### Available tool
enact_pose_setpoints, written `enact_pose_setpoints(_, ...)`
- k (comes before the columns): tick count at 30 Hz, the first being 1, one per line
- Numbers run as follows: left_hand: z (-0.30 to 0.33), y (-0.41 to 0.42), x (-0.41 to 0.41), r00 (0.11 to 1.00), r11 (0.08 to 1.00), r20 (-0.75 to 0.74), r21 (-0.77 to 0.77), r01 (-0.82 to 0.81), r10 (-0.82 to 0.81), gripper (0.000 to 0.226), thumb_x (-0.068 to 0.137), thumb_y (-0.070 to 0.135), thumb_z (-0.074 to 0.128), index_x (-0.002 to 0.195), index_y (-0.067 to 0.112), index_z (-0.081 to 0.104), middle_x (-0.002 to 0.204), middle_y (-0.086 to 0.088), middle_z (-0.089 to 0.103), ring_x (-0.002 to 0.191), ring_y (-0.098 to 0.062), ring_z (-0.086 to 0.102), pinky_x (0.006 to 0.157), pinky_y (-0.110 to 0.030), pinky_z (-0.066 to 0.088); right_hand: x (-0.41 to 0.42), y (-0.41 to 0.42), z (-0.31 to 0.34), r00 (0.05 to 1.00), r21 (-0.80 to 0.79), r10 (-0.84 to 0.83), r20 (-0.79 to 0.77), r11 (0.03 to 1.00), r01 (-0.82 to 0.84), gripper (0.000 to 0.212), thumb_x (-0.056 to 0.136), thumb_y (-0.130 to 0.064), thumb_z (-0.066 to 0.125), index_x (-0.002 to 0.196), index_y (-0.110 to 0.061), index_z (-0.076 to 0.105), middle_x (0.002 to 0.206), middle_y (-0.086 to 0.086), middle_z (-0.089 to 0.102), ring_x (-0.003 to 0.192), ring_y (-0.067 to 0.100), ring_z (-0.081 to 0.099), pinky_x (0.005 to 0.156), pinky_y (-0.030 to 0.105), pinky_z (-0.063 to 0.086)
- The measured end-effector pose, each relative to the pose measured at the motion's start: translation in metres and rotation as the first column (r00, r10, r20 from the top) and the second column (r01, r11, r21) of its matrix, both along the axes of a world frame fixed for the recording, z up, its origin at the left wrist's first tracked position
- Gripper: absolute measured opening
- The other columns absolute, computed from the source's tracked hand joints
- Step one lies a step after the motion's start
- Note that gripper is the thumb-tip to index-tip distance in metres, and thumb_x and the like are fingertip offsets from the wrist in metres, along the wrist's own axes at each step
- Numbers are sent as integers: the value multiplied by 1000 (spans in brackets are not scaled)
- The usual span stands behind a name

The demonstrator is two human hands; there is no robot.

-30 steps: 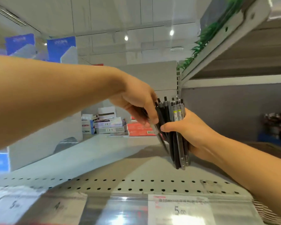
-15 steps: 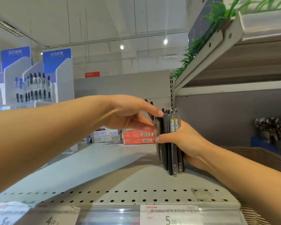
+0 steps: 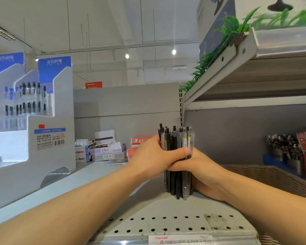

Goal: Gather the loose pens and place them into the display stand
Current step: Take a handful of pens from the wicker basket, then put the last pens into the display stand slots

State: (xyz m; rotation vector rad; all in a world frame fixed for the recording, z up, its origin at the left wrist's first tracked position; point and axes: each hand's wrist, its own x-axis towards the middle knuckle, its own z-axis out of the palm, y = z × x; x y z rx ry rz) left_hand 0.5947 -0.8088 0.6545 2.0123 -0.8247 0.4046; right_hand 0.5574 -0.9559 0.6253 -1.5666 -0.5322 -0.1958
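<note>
Both hands were clamped around an upright bundle of dark and clear plastic pens (image 3: 176, 156) standing with its lower ends on the pale grey perforated metal shelf (image 3: 166, 221). The left hand (image 3: 154, 156) wrapped the bundle from its left side, thumb laid across the front, while the right hand (image 3: 201, 167) gripped it from the right and behind, fingers curled beneath the left thumb. Half a second before, the left hand had only been touching the bundle with loosely extended fingers, and a second before it had been feeding a single slanted pen into the bunch; by this moment that pen stood straight among the others and the left hand had closed fully round them. That suggested the gathering was finished and the pens were being squared up against the shelf, ready to carry. The white tiered cardboard display stand with blue header cards (image 3: 48, 131) stood well to the left of the bundle, on the same shelf, with rows of pens already in its upper tier. Between stand and bundle, further back, lay a pile of small white and blue boxes (image 3: 102, 149). To the right of the bundle sat a brown woven basket (image 3: 265, 177). The transfer into the stand had not yet begun.
</note>
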Motion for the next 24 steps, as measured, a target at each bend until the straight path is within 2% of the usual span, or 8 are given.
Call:
enact_pose_setpoints(4, 7, -5, -2, 1000, 998, -23, -58, -21, 19, 49, 63, 74, 70, 96, 38, 63, 76, 22, 69, 58, 5, 60, 43, -14, 37, 2, 2, 0, 1000, -44, 6, -7, 999, -7, 40, 82, -1, 73, 112, -26, 75, 112, 13, 76, 106, 24, 72, 81, 26, 58)
enact_pose_setpoints(7, 10, -7, -2, 998, 997, -67, -81, -12, 7, 56, 59, 76, 70, 100, 38, 63, 86, 16, 71, 68, -4, 64, 44, -19, 38, 2, 5, 1, 985, -52, -99, 142, 993, 107, 41, 76, -3, 76, 106, -30, 75, 106, 10, 78, 104, 22, 73, 82, 24, 57)
enact_pose_setpoints(13, 14, -3, 1, 981, 986, -160, -146, 85, -108, 52, 51, 74, 71, 87, 37, 72, 76, 9, 75, 56, -8, 63, 41, -21, 41, -1, 9, 3, 939, -79, -195, 283, 971, 225, 47, 74, -5, 81, 100, -43, 70, 96, 2, 79, 94, 14, 76, 78, 15, 56)
enact_pose_setpoints(15, 11, -4, 4, 975, 979, -161, -157, 128, -153, 49, 50, 71, 74, 88, 39, 72, 78, 13, 75, 65, -4, 68, 48, -24, 50, 1, 9, 2, 961, -106, -170, 220, 975, 197, 44, 74, -5, 81, 109, -30, 71, 100, 4, 79, 99, 16, 75, 80, 18, 57)
enact_pose_setpoints(17, 8, -5, 6, 972, 973, -135, -154, 170, -191, 43, 50, 66, 75, 88, 46, 69, 79, 16, 75, 72, -3, 71, 60, -30, 60, 1, 11, 1, 988, -124, -120, 96, 983, 132, 33, 73, -6, 77, 104, -19, 76, 103, 9, 78, 102, 19, 74, 83, 23, 57)
enact_pose_setpoints(19, 7, -2, 8, 971, 973, -118, -121, 196, -210, 34, 55, 61, 78, 84, 48, 67, 75, 14, 74, 67, -6, 70, 54, -29, 59, 1, 12, 1, 992, -157, -127, 26, 979, 130, 26, 73, -5, 74, 96, -16, 78, 99, 11, 78, 97, 20, 74, 83, 26, 58)
enact_pose_setpoints(21, 5, 1, 10, 970, 975, -113, -75, 210, -217, 23, 65, 56, 80, 79, 41, 70, 68, 10, 71, 58, -10, 67, 50, -29, 55, 0, 14, 1, 988, -165, -156, -15, 974, 152, 20, 77, 4, 70, 95, -3, 74, 95, 20, 74, 92, 23, 71, 82, 32, 61)
enact_pose_setpoints(24, 4, 4, 11, 979, 982, -78, -13, 190, -190, 31, 76, 59, 73, 82, 29, 73, 72, 5, 73, 65, -14, 68, 56, -32, 55, -3, 23, 2, 966, -150, -252, -53, 959, 242, 18, 80, 10, 64, 92, 1, 74, 94, 25, 72, 87, 26, 70, 78, 37, 62)
